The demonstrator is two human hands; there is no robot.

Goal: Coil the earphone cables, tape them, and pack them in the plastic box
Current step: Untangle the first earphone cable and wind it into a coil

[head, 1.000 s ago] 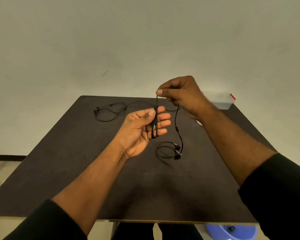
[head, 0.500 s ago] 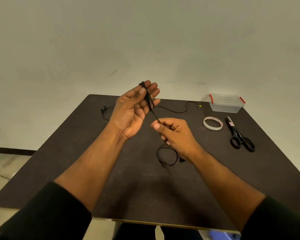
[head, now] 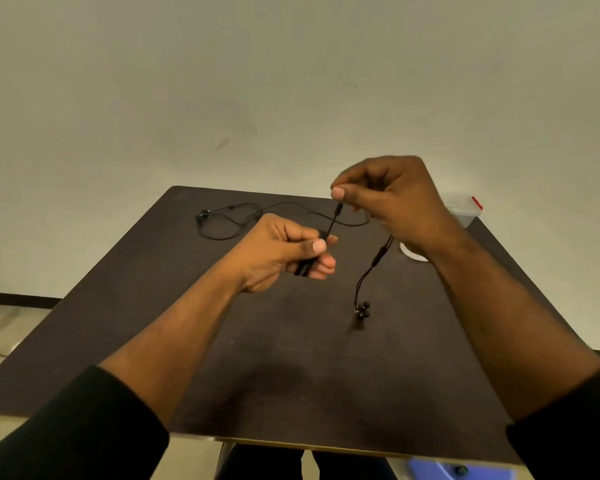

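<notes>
My left hand (head: 284,252) grips the coiled earphone cable (head: 331,227). My right hand (head: 392,202), up-right, pinches its taut free run; earbuds (head: 362,310) dangle below.

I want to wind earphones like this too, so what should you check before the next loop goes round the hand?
1. Wound loops held tight: ok. The left hand is closed on the turns of the thin black earphone cable.
2. Free cable gripped: ok. The right hand pinches it just above the left.
3. Loose tail free of knots: ok. It hangs straight down to the black earbuds.
4. Second black earphone set out of the way: cannot tell. Its cable runs close behind the hands.
5. White tape roll within reach: ok, though mostly hidden by the right arm.
6. Clear plastic box open: cannot tell.
</notes>
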